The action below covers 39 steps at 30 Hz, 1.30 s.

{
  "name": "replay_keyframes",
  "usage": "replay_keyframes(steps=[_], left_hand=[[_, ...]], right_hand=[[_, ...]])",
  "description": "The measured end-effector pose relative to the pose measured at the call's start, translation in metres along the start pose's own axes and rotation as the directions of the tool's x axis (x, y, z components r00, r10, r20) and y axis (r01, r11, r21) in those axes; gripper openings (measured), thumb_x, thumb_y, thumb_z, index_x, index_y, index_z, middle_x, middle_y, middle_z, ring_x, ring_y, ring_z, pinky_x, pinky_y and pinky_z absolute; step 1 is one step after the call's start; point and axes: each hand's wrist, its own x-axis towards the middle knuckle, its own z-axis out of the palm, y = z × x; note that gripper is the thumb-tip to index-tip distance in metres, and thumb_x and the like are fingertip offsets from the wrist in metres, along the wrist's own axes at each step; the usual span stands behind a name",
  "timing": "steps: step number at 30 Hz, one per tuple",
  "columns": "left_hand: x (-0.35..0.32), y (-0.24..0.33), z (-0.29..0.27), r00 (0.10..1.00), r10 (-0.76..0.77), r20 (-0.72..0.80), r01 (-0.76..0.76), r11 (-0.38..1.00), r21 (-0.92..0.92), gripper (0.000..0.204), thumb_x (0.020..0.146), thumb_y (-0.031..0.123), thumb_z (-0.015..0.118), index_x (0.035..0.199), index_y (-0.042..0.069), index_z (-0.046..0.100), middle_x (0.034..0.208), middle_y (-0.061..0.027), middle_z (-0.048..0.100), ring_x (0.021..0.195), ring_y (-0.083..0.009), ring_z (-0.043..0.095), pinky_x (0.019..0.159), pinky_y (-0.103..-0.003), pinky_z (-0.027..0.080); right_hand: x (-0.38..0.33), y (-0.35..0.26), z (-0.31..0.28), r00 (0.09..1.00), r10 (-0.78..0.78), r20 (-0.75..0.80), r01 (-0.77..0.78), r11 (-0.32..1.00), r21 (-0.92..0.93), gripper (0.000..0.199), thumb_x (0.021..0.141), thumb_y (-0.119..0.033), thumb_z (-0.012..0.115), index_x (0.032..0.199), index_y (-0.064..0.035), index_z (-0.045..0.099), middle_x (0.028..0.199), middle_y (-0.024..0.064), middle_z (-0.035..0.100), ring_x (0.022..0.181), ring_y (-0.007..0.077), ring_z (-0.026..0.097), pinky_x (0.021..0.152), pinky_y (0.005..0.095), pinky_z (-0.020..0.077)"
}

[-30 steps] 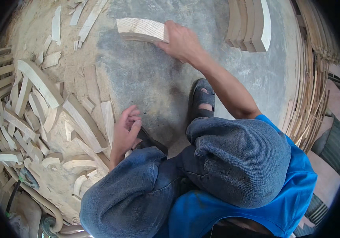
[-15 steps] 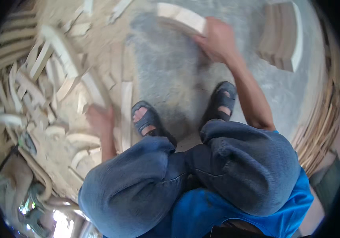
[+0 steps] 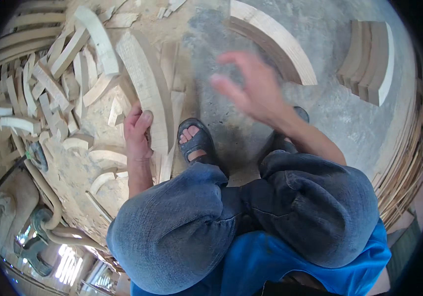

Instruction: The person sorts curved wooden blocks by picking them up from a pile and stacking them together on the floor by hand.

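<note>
In the left fingers (image 3: 133,116) is curved, grained wood (image 3: 147,89).

Head-worn fisheye, facing down, above hands (image 3: 138,133)

faded blue jeans (image 3: 172,227) at six o'clock, bright blue shirt (image 3: 339,269) at five, dark open-toed sandals (image 3: 201,141) near centre.

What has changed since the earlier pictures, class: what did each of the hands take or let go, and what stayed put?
The right hand has let go of the curved block, which now sits farther right, nearer the stack of curved pieces. The left hand, empty at first, now grips a curved plank from the offcuts side. The stack stayed as it was.
</note>
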Motion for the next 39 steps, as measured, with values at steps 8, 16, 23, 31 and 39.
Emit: replay_keyframes(steps=[8, 16, 23, 31, 39], left_hand=[[0.017, -0.021, 0.085, 0.901, 0.200, 0.384, -0.291, 0.936, 0.197, 0.062, 0.085, 0.004, 0.067, 0.140, -0.001, 0.039, 0.128, -0.0123, 0.053, 0.110, -0.0183, 0.054, 0.092, -0.031, 0.046], [0.011, -0.036, 0.064, 0.925, 0.009, 0.381, -0.202, 0.858, 0.472, 0.046, 0.090, 0.004, 0.063, 0.134, 0.001, 0.050, 0.118, -0.0091, 0.059, 0.103, -0.0133, 0.056, 0.089, -0.027, 0.047], [0.015, -0.047, 0.053, 0.955, -0.006, 0.295, -0.158, 0.835, 0.527, 0.042, 0.092, 0.002, 0.061, 0.132, 0.002, 0.051, 0.115, -0.0079, 0.060, 0.100, -0.0124, 0.058, 0.088, -0.026, 0.048], [0.026, -0.028, 0.023, 0.986, 0.103, 0.134, -0.159, 0.832, 0.532, 0.037, 0.093, 0.002, 0.061, 0.129, 0.002, 0.053, 0.111, -0.0080, 0.062, 0.097, -0.0132, 0.059, 0.089, -0.027, 0.048], [0.141, 0.027, -0.015, 0.875, 0.483, -0.023, -0.176, 0.362, 0.916, 0.056, 0.088, 0.029, 0.067, 0.129, -0.005, 0.051, 0.118, -0.0201, 0.062, 0.103, -0.0252, 0.062, 0.092, -0.034, 0.049]], right_hand=[[0.004, -0.014, 0.007, 0.942, 0.336, 0.007, -0.316, 0.879, 0.357, 0.063, 0.077, -0.036, 0.070, 0.116, 0.0102, 0.052, 0.103, 0.0277, 0.061, 0.101, 0.0397, 0.061, 0.088, 0.0473, 0.0486], [0.004, 0.038, -0.078, 0.974, 0.099, -0.203, -0.156, 0.945, -0.288, 0.057, 0.074, -0.029, 0.073, 0.119, 0.0028, 0.058, 0.103, 0.0234, 0.066, 0.095, 0.0358, 0.065, 0.085, 0.0428, 0.0515], [0.016, 0.081, -0.075, 0.957, 0.057, -0.286, -0.219, 0.788, -0.575, 0.041, 0.073, -0.024, 0.072, 0.099, 0.0060, 0.061, 0.082, 0.0245, 0.067, 0.075, 0.0349, 0.068, 0.072, 0.0447, 0.0550], [0.019, 0.083, -0.083, 0.963, 0.104, -0.248, -0.220, 0.835, -0.505, 0.042, 0.076, -0.023, 0.070, 0.100, 0.0095, 0.060, 0.073, 0.0243, 0.067, 0.067, 0.0350, 0.069, 0.062, 0.0414, 0.0571], [0.018, 0.083, -0.097, 0.953, 0.265, -0.147, -0.302, 0.785, -0.541, 0.050, 0.077, -0.032, 0.069, 0.112, 0.0024, 0.059, 0.092, 0.0219, 0.068, 0.089, 0.0378, 0.065, 0.102, 0.0500, 0.0378]])
